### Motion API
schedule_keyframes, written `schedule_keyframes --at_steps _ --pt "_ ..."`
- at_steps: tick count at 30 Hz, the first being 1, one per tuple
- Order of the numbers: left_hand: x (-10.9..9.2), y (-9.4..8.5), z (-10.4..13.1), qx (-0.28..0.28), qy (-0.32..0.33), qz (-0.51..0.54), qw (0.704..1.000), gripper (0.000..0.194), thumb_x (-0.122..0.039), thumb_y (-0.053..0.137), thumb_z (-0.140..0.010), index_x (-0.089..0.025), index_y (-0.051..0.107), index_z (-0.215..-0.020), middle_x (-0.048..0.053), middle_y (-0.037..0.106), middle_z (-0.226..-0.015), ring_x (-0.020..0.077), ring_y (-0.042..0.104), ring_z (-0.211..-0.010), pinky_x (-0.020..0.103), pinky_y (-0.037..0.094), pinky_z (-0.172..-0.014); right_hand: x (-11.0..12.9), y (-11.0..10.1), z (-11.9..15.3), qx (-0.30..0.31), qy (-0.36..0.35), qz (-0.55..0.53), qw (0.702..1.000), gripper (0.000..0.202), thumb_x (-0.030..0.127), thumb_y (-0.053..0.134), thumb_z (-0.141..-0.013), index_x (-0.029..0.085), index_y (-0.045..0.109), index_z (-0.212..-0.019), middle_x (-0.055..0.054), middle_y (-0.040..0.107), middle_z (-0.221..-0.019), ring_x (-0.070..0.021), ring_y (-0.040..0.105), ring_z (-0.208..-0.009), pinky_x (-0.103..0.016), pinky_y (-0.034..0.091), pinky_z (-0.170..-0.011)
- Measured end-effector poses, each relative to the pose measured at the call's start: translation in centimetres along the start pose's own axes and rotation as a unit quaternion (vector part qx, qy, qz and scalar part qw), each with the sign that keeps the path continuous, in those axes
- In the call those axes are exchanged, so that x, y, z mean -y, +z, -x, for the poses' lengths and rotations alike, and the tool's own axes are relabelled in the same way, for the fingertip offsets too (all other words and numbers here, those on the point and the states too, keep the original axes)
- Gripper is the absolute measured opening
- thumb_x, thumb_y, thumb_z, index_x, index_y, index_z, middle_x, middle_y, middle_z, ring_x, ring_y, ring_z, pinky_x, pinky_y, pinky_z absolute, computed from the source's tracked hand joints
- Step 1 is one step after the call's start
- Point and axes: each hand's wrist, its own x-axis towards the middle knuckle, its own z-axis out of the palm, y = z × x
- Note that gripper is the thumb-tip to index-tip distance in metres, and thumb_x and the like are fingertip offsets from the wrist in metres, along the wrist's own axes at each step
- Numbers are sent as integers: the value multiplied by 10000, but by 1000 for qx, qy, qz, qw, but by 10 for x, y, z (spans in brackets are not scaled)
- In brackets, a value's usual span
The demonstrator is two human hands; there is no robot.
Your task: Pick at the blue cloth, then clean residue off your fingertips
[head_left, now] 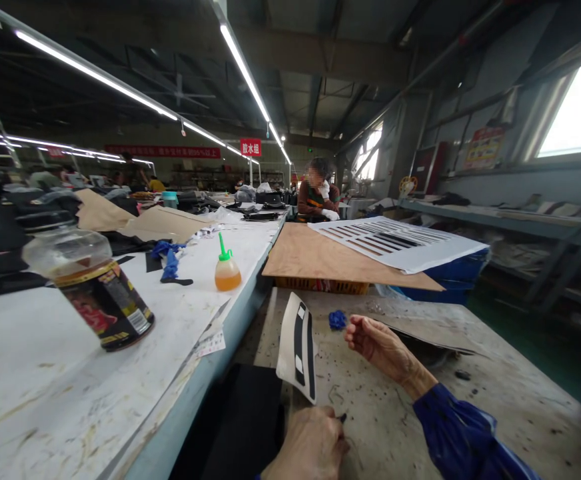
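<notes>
Curled at the bottom of the view, my left hand point(313, 440) is closed at the near end of a pale, curved panel point(286, 347) that stands tilted above the worktable. Its fingertips are hidden from this side. Along the panel runs a black strip point(299, 340) with two white patches on it. A small dark tip point(342, 418) shows beside my left fingers. Over the table to the right, my right hand point(383, 350) has its fingers bent and drawn together with the thumb. Whatever may be between them is too small to make out. A crumpled blue scrap point(337, 320) lies just past it.
On the white bench point(190, 320) at left stand a drink bottle point(105, 300) and a green-tipped glue bottle point(228, 273). Ahead, a wooden board point(310, 253) carries a slotted white sheet point(420, 250). A flat grey piece point(435, 333) lies right. A co-worker point(318, 190) sits beyond the board.
</notes>
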Motion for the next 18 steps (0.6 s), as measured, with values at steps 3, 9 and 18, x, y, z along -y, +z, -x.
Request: schedule_keyframes --at_steps 3,9,18 --pt "2 2 1 -2 -38 -31 999 186 -291 621 -927 -131 677 -850 40 722 -921 180 689 -889 396 538 -858 8 -4 11 14 0 2 1000 319 438 573 -940 142 638 -1040 -45 690 -957 -177 675 -844 -396 539 -808" --pt "3 -2 3 -72 -165 -65 981 224 -203 487 -968 -114 685 -1026 119 733 -975 267 699 -968 478 529 -862 7 -11 17 -20 -12 84 996 268 405 581 -940 141 623 -954 -10 655 -845 -144 646 -738 -323 538 -687" --pt "-1 -10 8 -62 -186 14 981 700 -151 494 -902 -130 214 -1543 230 411 -1482 275 549 -1271 308 442 -1021 14 -63 30 -240 -93 394 882 431 500 432 -991 165 548 -746 72 465 -580 -80 440 -457 -233 405 -490"
